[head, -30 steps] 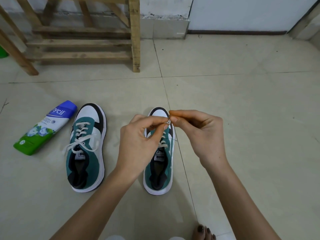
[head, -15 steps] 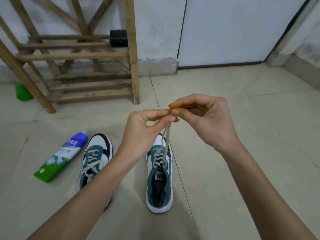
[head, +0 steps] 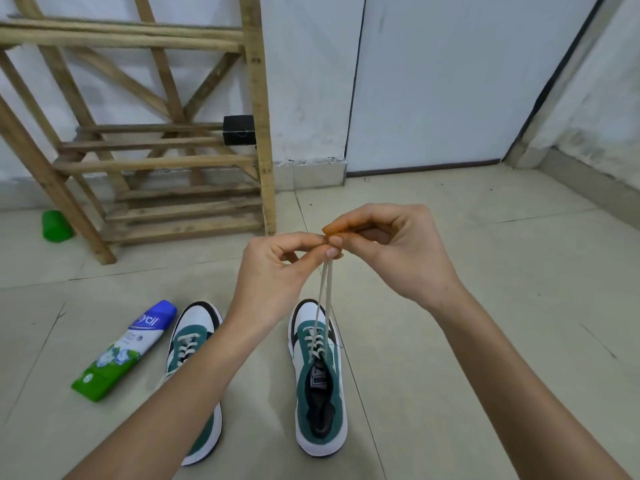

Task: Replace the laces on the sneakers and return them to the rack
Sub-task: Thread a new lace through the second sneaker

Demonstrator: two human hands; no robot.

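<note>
Sneakers stand side by side on the tiled floor (head: 450, 341) in front of you, toes toward the wall. The right sneaker (head: 318, 382) lies between your forearms; your left forearm crosses over the left sneaker (head: 188, 337) and hides its middle. Two strands of the cream lace (head: 323, 292) rise from the right sneaker's eyelets to your fingertips. Your left hand (head: 277, 271) pinches the tops of the strands between thumb and forefinger, and your right hand (head: 391, 251) meets it fingertip to fingertip, pinching at the same spot, other fingers curled. Just left of the left sneaker, apart from it, a green, white and blue bottle (head: 121, 351) lies on its side; you cannot tell what is in it. The wooden rack (head: 256, 98) stands against the wall well beyond the shoes. A small black box (head: 239, 130) shows at its right post, at shelf height; whether it rests on the slats is unclear. A green object (head: 55, 226) sits on the floor by the rack's left leg
</note>
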